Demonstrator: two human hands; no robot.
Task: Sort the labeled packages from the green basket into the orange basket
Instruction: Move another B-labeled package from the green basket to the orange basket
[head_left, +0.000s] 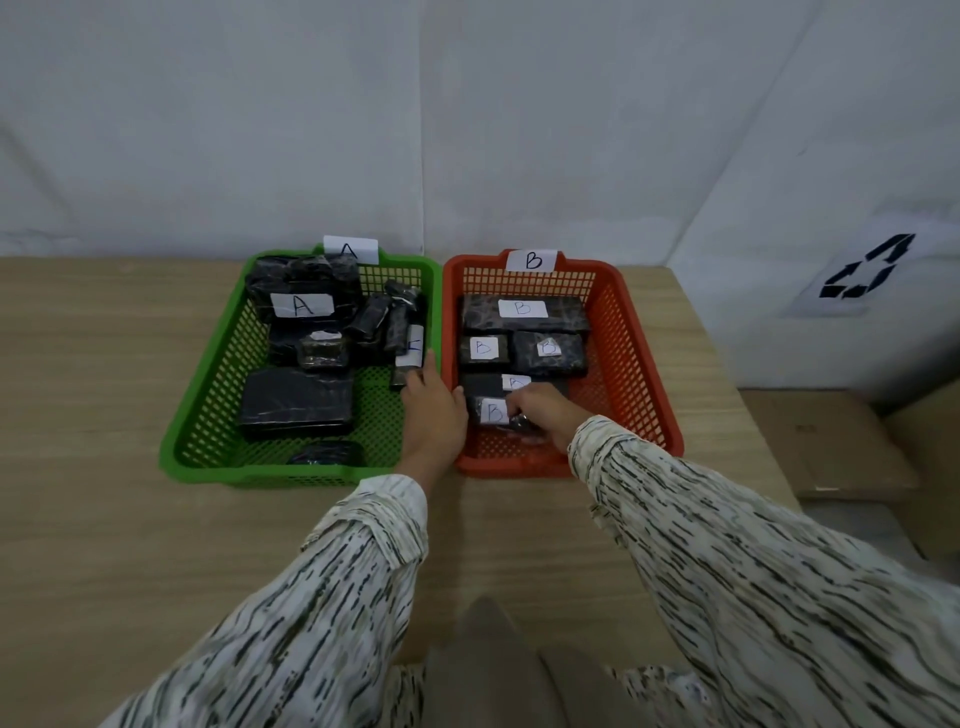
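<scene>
Right hand (540, 415): grip closed on a B-labelled package (493, 413) in the orange basket (639, 364).
Left hand (434, 410): fingers loose, touching a small package (410, 358) inside the green basket (208, 395).
Baskets: side by side on the desk (104, 519).

left hand (435, 410) in green basket (208, 415) | right hand (545, 410) on B package (492, 412)

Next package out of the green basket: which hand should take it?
Left, probably. The left hand already reaches into the green basket, fingertips at a labelled package by its right wall. The right hand is busy in the orange basket on a B package.
</scene>
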